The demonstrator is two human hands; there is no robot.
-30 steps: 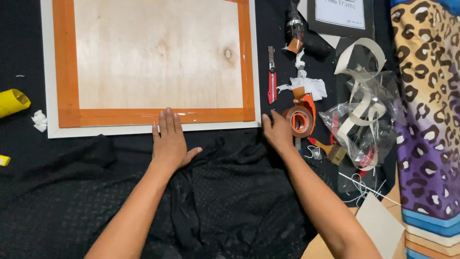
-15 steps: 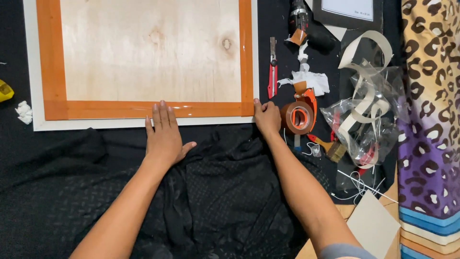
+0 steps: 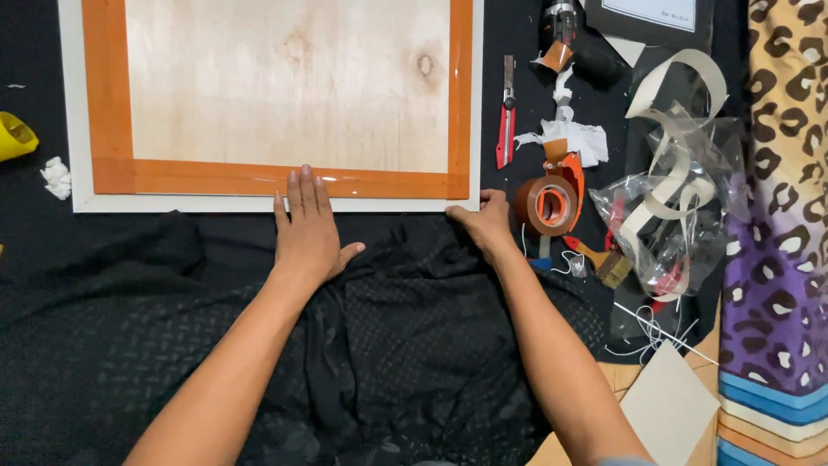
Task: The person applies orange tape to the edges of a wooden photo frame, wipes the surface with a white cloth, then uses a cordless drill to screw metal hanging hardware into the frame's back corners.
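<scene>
Now the left hand lies flat and open on the bottom edge of the wooden board with orange tape. Curled, the right hand grips the board's lower right corner, beside a brown tape roll and a crinkly clear plastic bag.

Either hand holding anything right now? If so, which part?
Left hand lies flat, fingers on the taped board's lower edge; nothing is gripped. Right hand curls at the board's lower right corner; an actual hold cannot be told.

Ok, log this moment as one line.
left hand: flat on board edge | right hand: gripping board corner | cloth: bunched below | tape roll: right, untouched
</scene>
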